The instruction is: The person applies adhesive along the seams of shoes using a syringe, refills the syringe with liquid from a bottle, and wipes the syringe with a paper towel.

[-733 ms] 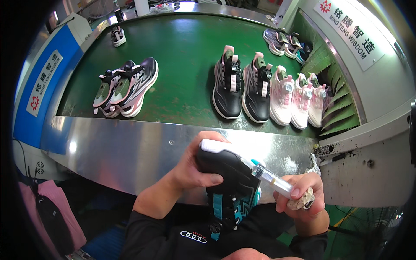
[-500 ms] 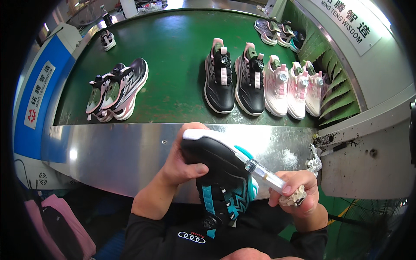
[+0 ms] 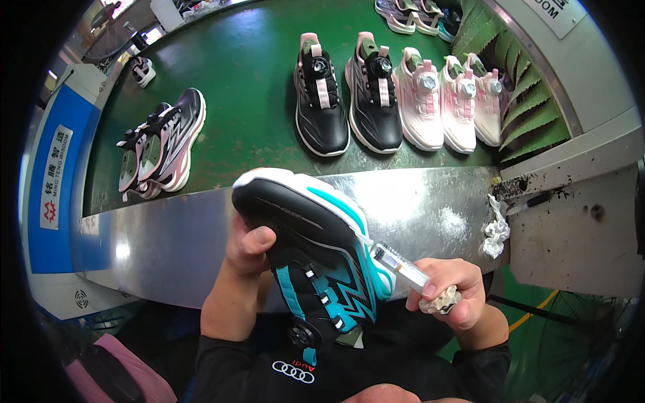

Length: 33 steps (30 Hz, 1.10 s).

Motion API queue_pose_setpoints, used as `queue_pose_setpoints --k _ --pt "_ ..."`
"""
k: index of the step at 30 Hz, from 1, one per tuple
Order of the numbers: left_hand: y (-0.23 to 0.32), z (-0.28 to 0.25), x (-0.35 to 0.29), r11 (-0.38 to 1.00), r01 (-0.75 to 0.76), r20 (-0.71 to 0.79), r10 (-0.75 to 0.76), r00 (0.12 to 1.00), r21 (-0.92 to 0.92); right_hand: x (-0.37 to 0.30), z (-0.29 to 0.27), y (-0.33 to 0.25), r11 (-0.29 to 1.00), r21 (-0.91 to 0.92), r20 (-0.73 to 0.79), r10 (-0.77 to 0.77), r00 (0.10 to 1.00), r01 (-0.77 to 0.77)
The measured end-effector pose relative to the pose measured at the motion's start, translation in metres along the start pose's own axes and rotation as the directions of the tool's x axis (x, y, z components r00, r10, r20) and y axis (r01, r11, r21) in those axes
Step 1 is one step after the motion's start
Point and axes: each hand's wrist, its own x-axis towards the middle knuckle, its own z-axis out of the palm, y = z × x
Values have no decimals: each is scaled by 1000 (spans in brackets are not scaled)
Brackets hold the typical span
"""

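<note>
A black and turquoise sneaker with a white sole hangs tilted over my lap, its toe up and away from me. My left hand is closed round the toe end, thumb on the upper; its other fingers are hidden behind the shoe. In my right hand is a clear syringe, pinched near its rear end. The syringe tip touches or nearly touches the seam between upper and sole on the shoe's right side. A crumpled off-white wad is also tucked in my right fingers.
Beyond a metal ledge, a green conveyor belt carries black sneakers, pale pink sneakers and a black-and-pink pair at left. Crumpled white paper lies at the ledge's right end. Green flaps hang at the machine opening.
The sneaker has turned, showing more of its side and sole edge, and shifted left. The syringe tip now sits at a different point along the seam. The whole view has tilted somewhat.
</note>
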Motion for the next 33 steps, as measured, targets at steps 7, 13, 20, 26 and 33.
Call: queue_pose_setpoints --k 7,13,20,26,33 --pt "-2 -8 7 998 5 -29 -3 1000 55 -12 -6 9 999 -23 2 36 999 -36" --pt "0 -11 8 998 40 -46 -38 998 55 -26 -6 10 994 -24 -16 102 995 -102" --pt "-3 -9 12 987 28 -53 -37 998 -159 -44 -3 7 986 -37 -23 163 986 -164" --pt "-3 -26 10 984 30 -125 -53 991 -178 -60 0 5 982 -95 -9 165 986 -165" --pt "-3 -24 14 972 48 -181 -91 979 -229 -77 1 10 987 -107 -32 115 993 -118"
